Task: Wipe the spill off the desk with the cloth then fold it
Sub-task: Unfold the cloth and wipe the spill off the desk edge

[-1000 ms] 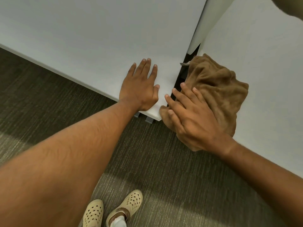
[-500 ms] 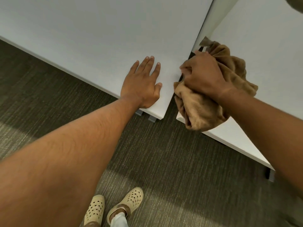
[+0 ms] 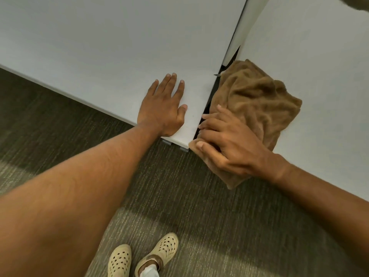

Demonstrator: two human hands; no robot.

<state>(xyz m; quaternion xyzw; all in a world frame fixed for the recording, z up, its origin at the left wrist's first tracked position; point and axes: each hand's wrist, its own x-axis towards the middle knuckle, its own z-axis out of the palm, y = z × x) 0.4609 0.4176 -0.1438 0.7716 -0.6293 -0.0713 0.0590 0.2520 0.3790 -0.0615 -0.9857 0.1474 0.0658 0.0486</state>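
Note:
A crumpled brown cloth point(image 3: 257, 98) lies on the near left corner of the right white desk point(image 3: 319, 66), with one end hanging over the front edge. My right hand point(image 3: 229, 144) presses down on the cloth's near part, fingers spread and pointing left toward the gap between the desks. My left hand point(image 3: 163, 108) rests flat and empty on the near right corner of the left white desk point(image 3: 99, 47). I can make out no spill on either desk.
A dark narrow gap point(image 3: 233, 54) with a white panel separates the two desks. Below lies grey-green carpet point(image 3: 60, 116). My feet in cream perforated shoes point(image 3: 159, 254) stand close to the desks' front edges.
Half a second ago my right hand held the cloth bunched up farther back on the desk. It has since come back to the near corner, and the cloth lies spread out. My left hand stayed put.

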